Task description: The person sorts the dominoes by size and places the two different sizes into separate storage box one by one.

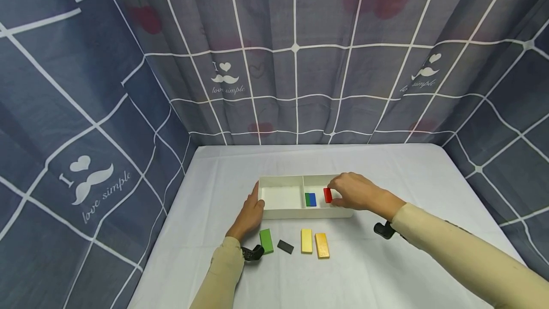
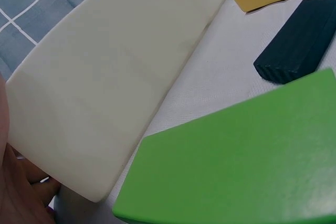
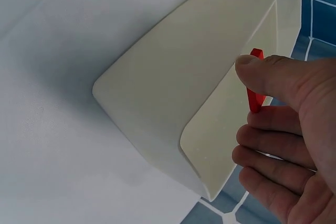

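A white two-compartment box [image 1: 300, 214] stands on the table. My left hand [image 1: 249, 213] grips its left end, the thumb at the rim and the fingers along the outside of the end wall. Over the right compartment, my right hand [image 1: 353, 191] pinches a thin red block [image 3: 256, 90] between thumb and index finger; its other fingers are loosely curled. Just left of the red block, a small green block [image 1: 307, 199] and a blue block [image 1: 312, 199] lie side by side in that compartment. The left compartment shows only its bare floor.
In front of the box, on the white cloth [image 1: 364, 271], lie a larger green block [image 1: 266, 241], a black block [image 1: 285, 246], a pale yellow block [image 1: 306, 241] and a darker yellow block [image 1: 322, 245]. Dark checked curtains [image 1: 270, 75] surround the table's back and sides.
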### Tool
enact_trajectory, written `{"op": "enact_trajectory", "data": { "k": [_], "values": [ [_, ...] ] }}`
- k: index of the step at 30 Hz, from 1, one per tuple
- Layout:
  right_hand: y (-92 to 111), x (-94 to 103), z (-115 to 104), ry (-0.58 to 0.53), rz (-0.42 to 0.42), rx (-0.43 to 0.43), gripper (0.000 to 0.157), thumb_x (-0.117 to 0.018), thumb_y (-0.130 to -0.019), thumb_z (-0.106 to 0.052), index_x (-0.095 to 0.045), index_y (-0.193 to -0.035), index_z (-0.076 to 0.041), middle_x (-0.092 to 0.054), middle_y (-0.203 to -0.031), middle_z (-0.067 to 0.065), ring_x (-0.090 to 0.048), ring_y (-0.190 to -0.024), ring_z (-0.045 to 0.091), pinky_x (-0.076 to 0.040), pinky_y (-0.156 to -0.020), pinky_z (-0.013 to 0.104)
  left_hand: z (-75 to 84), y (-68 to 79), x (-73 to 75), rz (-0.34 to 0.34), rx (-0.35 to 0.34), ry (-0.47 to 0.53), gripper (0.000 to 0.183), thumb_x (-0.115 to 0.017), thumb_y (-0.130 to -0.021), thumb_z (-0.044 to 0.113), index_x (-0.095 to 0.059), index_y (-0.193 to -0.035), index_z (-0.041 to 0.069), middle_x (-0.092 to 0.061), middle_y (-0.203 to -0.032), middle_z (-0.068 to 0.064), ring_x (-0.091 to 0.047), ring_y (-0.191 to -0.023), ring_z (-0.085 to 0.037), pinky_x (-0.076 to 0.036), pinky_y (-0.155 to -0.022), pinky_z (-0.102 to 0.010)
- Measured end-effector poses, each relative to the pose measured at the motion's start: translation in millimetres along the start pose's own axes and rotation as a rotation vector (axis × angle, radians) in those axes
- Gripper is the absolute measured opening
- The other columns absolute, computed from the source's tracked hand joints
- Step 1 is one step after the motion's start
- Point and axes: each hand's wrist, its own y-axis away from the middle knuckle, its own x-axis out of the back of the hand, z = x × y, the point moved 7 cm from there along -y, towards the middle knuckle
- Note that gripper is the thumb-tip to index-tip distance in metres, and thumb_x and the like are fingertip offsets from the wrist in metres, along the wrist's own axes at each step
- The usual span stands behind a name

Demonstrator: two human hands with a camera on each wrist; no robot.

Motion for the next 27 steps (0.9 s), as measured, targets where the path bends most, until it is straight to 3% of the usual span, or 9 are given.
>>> {"op": "enact_trajectory", "data": {
  "k": [5,13,27],
  "values": [
    [-5.8,-6.0,3.1,-0.004,-0.022,-0.018,0.028,-0.092,-0.088,-0.024,-0.085,-0.111,-0.007,-0.084,-0.103,0.007,-0.07,-0.083,0.016,-0.064,-0.084,0.043,-1.4,-1.0,-0.1,-0.011,0.01,-0.009,0.072,-0.034,-0.109,0.01,-0.012,-0.177,0.008,-0.029,-0.18,-0.018,-0.021,-0.168,-0.042,-0.009,-0.136,-0.065],
    [-13.9,-15.6,5.8,-0.02,-0.045,-0.015,0.03,-0.092,-0.088,-0.023,-0.084,-0.111,-0.006,-0.084,-0.103,0.007,-0.072,-0.086,0.018,-0.065,-0.085,0.043,-0.8,0.8,-0.1,-0.013,0.016,0.009,0.072,-0.034,-0.109,0.012,-0.012,-0.177,0.01,-0.03,-0.18,-0.017,-0.022,-0.167,-0.043,-0.016,-0.134,-0.067],
    [-22.3,-25.9,8.1,-0.008,-0.043,-0.003,0.022,-0.091,-0.088,-0.022,-0.085,-0.104,-0.008,-0.082,-0.095,0.001,-0.07,-0.081,0.015,-0.064,-0.082,0.039,1.1,-0.3,0.5,-0.02,-0.003,0.025,0.072,-0.035,-0.108,0.009,-0.012,-0.177,0.009,-0.03,-0.18,-0.016,-0.021,-0.168,-0.038,-0.007,-0.137,-0.063]
  ]
}}
